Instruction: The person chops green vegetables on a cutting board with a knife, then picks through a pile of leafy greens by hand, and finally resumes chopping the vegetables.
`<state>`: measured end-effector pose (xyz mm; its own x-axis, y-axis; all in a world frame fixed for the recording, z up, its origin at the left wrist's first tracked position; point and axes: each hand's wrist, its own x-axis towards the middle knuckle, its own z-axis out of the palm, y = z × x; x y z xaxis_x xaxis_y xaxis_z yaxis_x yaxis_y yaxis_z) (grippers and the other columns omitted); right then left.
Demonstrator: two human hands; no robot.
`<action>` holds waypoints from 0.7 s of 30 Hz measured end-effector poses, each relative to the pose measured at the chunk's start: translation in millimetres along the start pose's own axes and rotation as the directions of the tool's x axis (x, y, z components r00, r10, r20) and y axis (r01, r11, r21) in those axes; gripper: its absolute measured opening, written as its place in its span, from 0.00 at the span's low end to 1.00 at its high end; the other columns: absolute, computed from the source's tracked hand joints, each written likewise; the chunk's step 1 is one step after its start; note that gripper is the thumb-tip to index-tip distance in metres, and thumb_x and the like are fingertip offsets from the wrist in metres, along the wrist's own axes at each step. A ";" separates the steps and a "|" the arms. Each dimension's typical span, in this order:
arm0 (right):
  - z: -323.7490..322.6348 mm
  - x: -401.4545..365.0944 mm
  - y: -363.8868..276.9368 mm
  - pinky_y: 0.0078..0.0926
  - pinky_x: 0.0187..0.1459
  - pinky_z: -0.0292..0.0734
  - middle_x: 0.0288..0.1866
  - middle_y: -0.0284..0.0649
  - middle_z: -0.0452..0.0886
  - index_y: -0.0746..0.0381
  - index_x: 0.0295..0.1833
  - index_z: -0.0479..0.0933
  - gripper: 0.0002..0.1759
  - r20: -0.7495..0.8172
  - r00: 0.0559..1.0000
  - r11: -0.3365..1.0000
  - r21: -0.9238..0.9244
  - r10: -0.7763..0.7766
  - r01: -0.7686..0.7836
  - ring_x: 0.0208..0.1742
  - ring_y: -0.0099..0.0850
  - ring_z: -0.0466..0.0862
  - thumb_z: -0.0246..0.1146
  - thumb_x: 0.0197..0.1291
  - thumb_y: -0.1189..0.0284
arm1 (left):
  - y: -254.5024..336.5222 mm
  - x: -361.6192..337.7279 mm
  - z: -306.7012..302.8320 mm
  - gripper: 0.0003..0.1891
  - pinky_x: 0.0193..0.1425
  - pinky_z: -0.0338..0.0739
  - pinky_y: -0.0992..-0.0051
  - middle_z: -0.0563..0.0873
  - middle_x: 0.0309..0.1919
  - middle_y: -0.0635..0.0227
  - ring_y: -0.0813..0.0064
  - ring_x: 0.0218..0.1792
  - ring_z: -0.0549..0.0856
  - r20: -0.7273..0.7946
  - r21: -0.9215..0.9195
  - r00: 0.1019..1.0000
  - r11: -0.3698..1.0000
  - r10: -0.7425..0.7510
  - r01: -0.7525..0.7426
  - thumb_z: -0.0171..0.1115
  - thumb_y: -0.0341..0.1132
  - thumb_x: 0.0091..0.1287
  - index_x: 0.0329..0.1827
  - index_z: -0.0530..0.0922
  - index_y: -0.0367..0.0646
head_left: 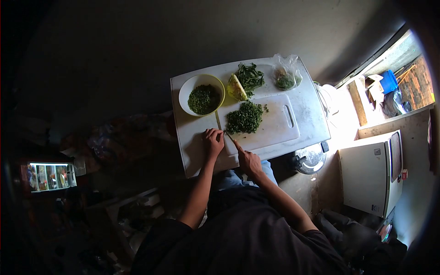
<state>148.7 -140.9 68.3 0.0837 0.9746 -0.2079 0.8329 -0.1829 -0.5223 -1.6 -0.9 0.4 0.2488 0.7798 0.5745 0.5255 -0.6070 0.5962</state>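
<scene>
My right hand [250, 163] is closed around the handle of a knife [235, 144], its blade pointing up and left to the near left edge of a white cutting board [275, 136]. By the knife's tip is my left hand [214, 140], its fingers drawn together; whatever they hold, if anything, is too small to make out. A pile of chopped green leaves [245, 118] lies on the board. Left of the board stands a pale yellow-rimmed bowl [184, 94] with chopped greens [203, 98] inside. A pale yellow-green wedge [236, 87] sits beyond the pile.
Whole leafy greens [250, 76] lie at the table's far side. A clear plastic bag [288, 73] with greens rests at the far right corner of the white table [311, 121]. Right of the table are a round, dark-handled lidded pot [310, 159] and a small white fridge [365, 174].
</scene>
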 end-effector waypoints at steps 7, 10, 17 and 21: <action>23.4 8.1 6.8 0.56 0.36 0.79 0.36 0.54 0.85 0.40 0.84 0.52 0.39 -0.062 0.997 0.999 0.012 -0.049 0.050 0.33 0.56 0.86 0.49 0.69 0.72 | 1.7 -0.9 -2.0 0.03 0.45 0.76 0.61 0.85 0.33 0.65 0.57 0.38 0.83 0.015 -0.040 0.999 0.999 -0.030 0.031 0.68 0.28 0.63 0.33 0.81 0.44; 27.8 12.8 9.0 0.56 0.36 0.80 0.37 0.54 0.86 0.39 0.84 0.51 0.39 -0.076 0.996 0.998 0.013 -0.055 0.056 0.33 0.56 0.86 0.49 0.68 0.72 | 3.1 -0.5 -1.9 0.03 0.46 0.76 0.61 0.85 0.33 0.65 0.57 0.39 0.83 0.015 -0.033 0.999 0.999 -0.034 0.035 0.68 0.29 0.63 0.33 0.81 0.44; 3.2 -3.5 5.6 0.54 0.37 0.80 0.38 0.54 0.85 0.41 0.84 0.49 0.41 -0.008 0.999 0.999 -0.041 -0.032 0.031 0.35 0.55 0.86 0.51 0.68 0.74 | 4.7 1.0 -3.7 0.02 0.47 0.75 0.61 0.86 0.34 0.66 0.58 0.39 0.83 0.039 -0.028 0.998 0.998 -0.052 0.053 0.68 0.30 0.64 0.34 0.83 0.44; 3.7 2.1 10.1 0.55 0.36 0.80 0.38 0.55 0.85 0.40 0.84 0.48 0.39 -0.020 1.000 1.000 -0.030 -0.006 0.006 0.35 0.55 0.86 0.49 0.70 0.72 | 0.3 1.7 -3.4 0.02 0.48 0.74 0.62 0.86 0.34 0.66 0.59 0.38 0.83 0.059 -0.084 0.998 0.996 -0.036 0.041 0.67 0.30 0.65 0.34 0.83 0.43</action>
<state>155.2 -141.1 59.6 0.0891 0.9781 -0.1882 0.8494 -0.1733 -0.4985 -3.8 -0.2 3.5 0.2777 0.8088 0.5184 0.4647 -0.5854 0.6643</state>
